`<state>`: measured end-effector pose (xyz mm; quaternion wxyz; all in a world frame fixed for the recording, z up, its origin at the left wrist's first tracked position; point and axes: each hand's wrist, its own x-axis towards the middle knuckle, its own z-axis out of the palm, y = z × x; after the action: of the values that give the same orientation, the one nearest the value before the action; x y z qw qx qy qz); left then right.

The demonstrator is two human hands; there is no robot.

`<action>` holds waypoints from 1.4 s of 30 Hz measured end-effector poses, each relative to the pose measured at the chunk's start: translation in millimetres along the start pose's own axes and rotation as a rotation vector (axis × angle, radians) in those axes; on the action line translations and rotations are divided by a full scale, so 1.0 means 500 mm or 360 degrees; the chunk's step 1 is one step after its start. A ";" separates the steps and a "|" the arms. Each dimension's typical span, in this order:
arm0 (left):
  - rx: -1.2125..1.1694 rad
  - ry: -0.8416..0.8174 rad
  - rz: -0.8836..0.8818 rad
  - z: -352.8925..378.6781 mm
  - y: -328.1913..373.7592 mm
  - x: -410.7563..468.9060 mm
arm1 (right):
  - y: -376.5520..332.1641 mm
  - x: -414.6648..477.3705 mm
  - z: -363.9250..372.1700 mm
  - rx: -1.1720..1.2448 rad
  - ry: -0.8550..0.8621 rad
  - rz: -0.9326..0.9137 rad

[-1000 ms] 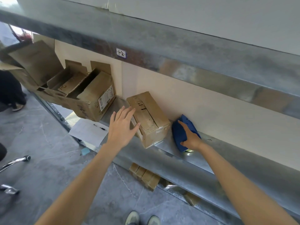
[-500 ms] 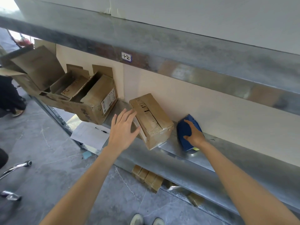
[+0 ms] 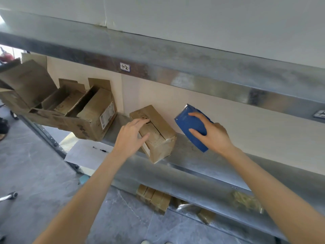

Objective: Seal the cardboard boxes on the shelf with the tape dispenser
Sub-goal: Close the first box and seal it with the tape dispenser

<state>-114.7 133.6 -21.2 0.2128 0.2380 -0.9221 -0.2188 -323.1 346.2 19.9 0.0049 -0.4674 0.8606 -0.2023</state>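
1. Shelf (image 3: 193, 166): dull, mottled grey sheet metal with a folded front lip.
2. Left hand (image 3: 131, 136): the fingers lie over the top of the box and the thumb runs down its near side. I judge this clamp is meant to steady the box and keep its flaps down for taping.
3. Box (image 3: 158, 132): a small oblong of brown corrugated card. It sits askew with its near corner at the shelf's front edge. A dark seam shows along the top, and I can see no tape across it.
4. Right hand (image 3: 213, 134): it is wrapped round the dispenser (image 3: 190, 126) with the fingers across its face. It holds the dispenser above the shelf just right of the box, not touching it, and probably ready for the seam.
5. Dispenser: a smooth, rounded shell of blue plastic with a pale edge at its far end.
6. Open boxes (image 3: 91, 118): larger and scuffed, these stand at the shelf's left end with their flaps up. They are not yet sealed.
7. Label (image 3: 124, 67): a small white tag on the upper beam.
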 end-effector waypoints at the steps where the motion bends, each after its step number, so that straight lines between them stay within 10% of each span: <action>1: -0.0035 -0.0003 0.0018 -0.004 0.003 0.003 | -0.011 0.000 -0.008 -0.0009 0.0009 -0.0090; 16: -0.0585 -0.0416 0.0086 -0.050 0.028 0.000 | -0.066 -0.031 0.003 -0.0252 -0.0197 -0.0970; 42: -0.0955 -0.0221 -0.0201 -0.024 0.050 0.003 | -0.087 -0.041 -0.005 0.0188 -0.0593 -0.0818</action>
<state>-118.3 148.9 1.4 0.1960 0.2058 -0.8121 -0.5096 -277.1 342.7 34.0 0.1383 -0.6974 0.6854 -0.1576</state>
